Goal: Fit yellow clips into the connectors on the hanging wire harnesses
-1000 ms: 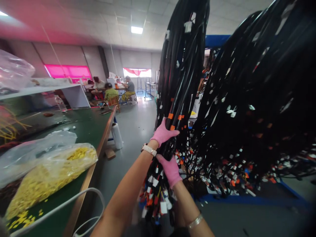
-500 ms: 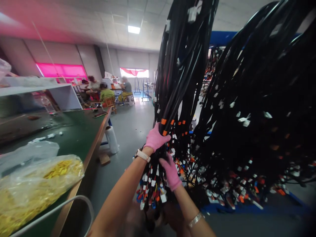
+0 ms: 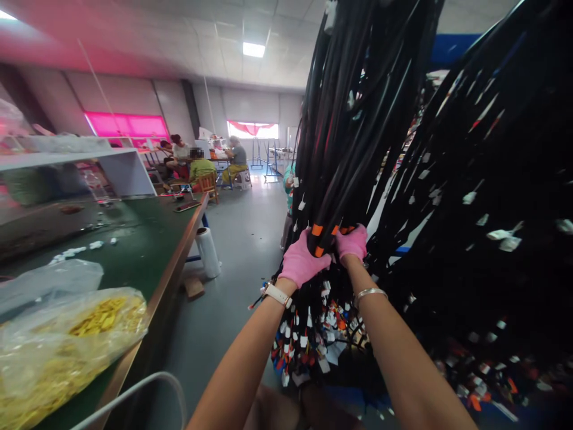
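Note:
Long black wire harnesses [image 3: 344, 131] hang in a thick bundle in front of me, with orange tape bands near their lower part. My left hand [image 3: 303, 261], in a pink glove, is wrapped round the harnesses at the orange bands. Beside it on the right, my right hand [image 3: 352, 243], also gloved in pink, closes round more of the same harnesses at the same height; its fingertips are partly hidden. Below both hands dangle white, red, blue and orange connectors [image 3: 304, 341].
More black harnesses [image 3: 505, 197] hang at the right from a blue rack [image 3: 456, 51]. On the left stands a green-topped table [image 3: 134, 239] with a bag of yellow parts [image 3: 98, 316]. A plastic film roll [image 3: 208, 252] stands beside it. Several people sit farther back.
My right hand has risen from below the left hand and now grips the harnesses beside it. The view has shifted, and a person in teal shows behind the bundle.

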